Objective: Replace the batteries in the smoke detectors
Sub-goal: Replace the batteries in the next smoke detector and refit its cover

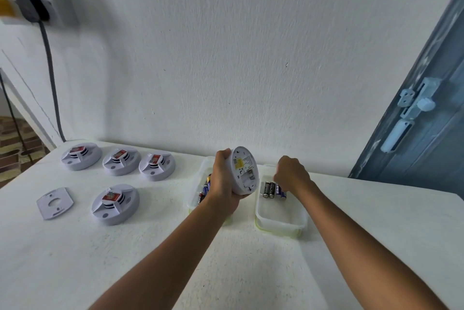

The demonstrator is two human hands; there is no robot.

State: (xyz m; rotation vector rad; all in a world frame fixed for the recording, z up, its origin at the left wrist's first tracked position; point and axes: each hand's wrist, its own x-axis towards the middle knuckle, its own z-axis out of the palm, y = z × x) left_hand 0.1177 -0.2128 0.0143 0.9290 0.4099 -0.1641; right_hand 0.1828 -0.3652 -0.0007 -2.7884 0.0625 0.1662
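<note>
While the left hand (223,179) grips the smoke detector (243,171) by its rim, fingers curled round the edge, the unit is held tilted above the bench (251,259) with its back and open battery compartment facing the right hand (291,174). The right hand hangs over the far end of the right tray (281,219), fingers curled downward at the loose batteries (272,189); whether they already pinch a cell cannot be told, as the knuckles hide the fingertips. A second tray (198,184), partly hidden behind the left hand, also holds batteries. Four further detectors (115,204) sit face up to the left, and a mounting plate (54,203) lies beside them. Probable faults from this point: confusing the two trays, so that a spent cell is refitted; inserting a cell with polarity reversed, since the compartment is angled away from direct view; and the detector slipping from its rim-only hold when insertion force is applied.
</note>
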